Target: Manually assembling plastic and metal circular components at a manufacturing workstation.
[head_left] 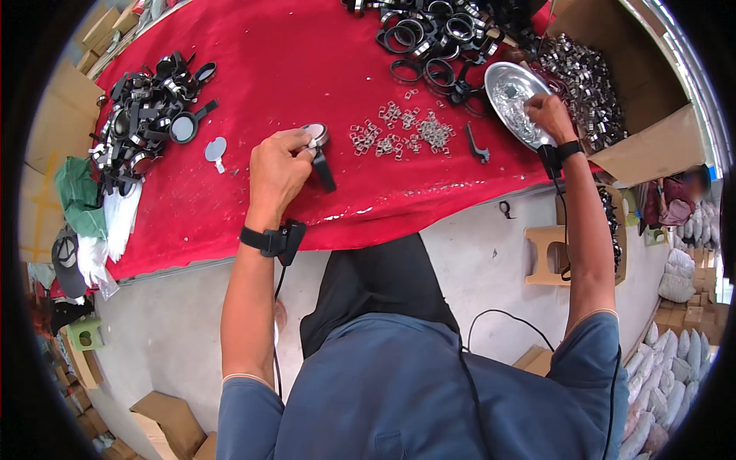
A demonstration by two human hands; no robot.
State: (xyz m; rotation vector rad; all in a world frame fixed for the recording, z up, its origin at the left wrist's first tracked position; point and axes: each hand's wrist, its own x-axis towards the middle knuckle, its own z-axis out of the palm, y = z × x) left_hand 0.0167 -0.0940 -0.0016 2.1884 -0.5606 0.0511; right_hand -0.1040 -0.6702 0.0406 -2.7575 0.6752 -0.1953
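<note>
My left hand (281,167) grips a round metal-rimmed piece with a black handle (322,165) just above the red cloth, its pale disc facing up and its handle pointing toward me. At the right, my right hand (550,116) reaches into a shiny metal bowl (491,80) of small clear or silvery bits. Its fingers are pinched together, and what they hold, if anything, is hidden. Small metal clips (435,132) lie loose between my hands. A curved dark-grey lever (477,144) rests near the bowl. Left of my left hand lies a flat grey disc with a tab (217,152).
Handled round pieces (142,123) are heaped at the left, and black rings (441,34) at the far right. An open cardboard box (644,146) with many metal parts borders the bowl. White gloves (119,218) and a green bag (77,195) hang at the left edge.
</note>
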